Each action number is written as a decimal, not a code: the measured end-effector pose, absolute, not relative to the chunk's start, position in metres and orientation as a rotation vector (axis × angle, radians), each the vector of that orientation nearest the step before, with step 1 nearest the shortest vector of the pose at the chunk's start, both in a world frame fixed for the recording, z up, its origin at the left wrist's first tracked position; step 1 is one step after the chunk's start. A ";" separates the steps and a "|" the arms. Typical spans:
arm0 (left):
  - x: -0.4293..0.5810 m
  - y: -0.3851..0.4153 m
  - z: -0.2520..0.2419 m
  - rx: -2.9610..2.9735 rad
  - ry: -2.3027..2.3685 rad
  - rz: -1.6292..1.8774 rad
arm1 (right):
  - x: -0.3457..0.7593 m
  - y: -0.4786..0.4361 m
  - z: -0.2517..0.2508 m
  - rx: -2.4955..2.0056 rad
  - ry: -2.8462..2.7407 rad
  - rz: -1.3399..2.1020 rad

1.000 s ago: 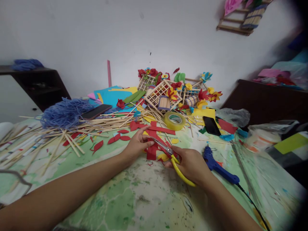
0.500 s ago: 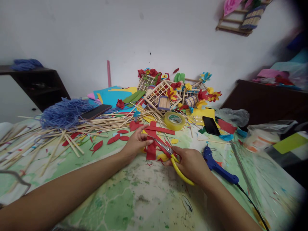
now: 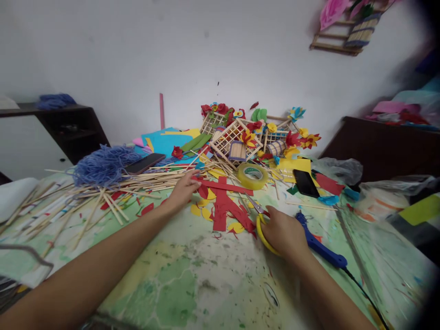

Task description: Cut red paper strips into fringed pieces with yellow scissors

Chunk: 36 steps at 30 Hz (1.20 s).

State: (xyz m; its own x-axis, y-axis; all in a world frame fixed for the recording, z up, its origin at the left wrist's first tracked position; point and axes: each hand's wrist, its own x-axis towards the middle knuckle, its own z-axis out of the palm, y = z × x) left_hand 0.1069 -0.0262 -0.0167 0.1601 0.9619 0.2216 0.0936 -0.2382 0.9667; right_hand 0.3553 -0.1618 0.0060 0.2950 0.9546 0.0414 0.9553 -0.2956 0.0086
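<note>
Our right hand gripping yellow-handled scissors, crossed red paper strips between our hands, our left hand near the top strip's end, whether pinching we cannot tell, tape roll behind, its green label illegible

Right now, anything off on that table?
Yes, mildly: the lattice frames lean askew in a heap at the back, scraps lie scattered near the scissors, and dark stains mar the tabletop. What caused the stains isn't visible.
</note>
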 end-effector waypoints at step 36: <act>0.116 -0.063 -0.004 2.755 0.466 0.308 | 0.363 -0.158 -0.013 -2.284 -1.911 -0.120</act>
State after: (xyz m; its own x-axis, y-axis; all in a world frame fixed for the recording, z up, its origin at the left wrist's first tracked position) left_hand 0.1165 -0.0631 -0.0042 0.9231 0.3519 0.1553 0.2808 -0.8924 0.3532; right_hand 0.3626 -0.1581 -0.0126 0.1799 0.9699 0.1640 0.9828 -0.1702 -0.0713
